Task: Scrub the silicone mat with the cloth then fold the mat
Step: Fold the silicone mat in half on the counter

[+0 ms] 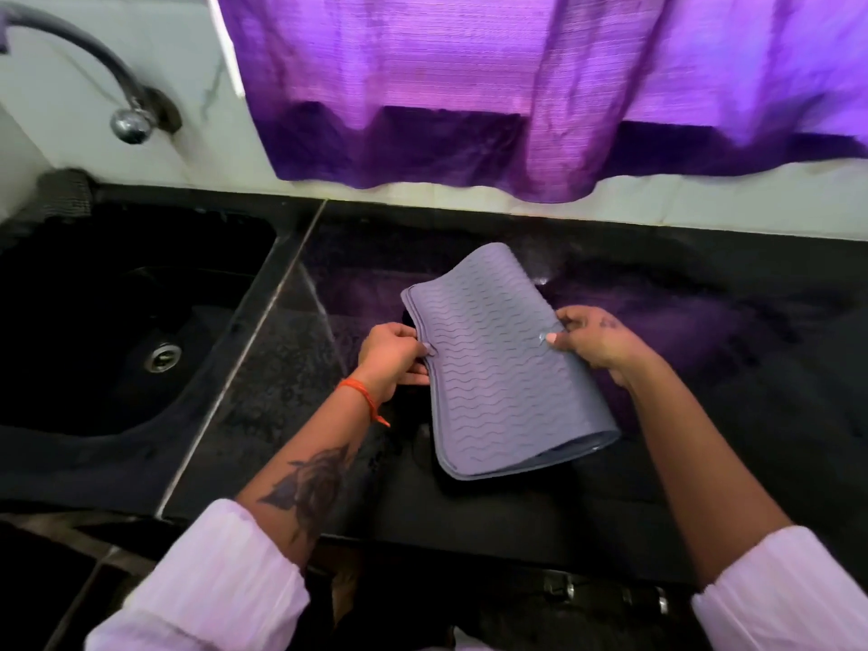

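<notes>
Pinching the folded grey silicone mat [498,364] at opposite edges, left hand [392,359] and right hand [594,340] fingers [550,339] clamp it above the black tabletop [704,415], sink [117,321] left.

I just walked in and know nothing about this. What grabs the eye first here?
The glowing purple curtain hanging over the back wall stands out first. Below it, at the centre of the black countertop, a grey wavy-ribbed silicone mat is doubled over, pinched by the left hand and right hand. A dark sink lies at left.
</notes>
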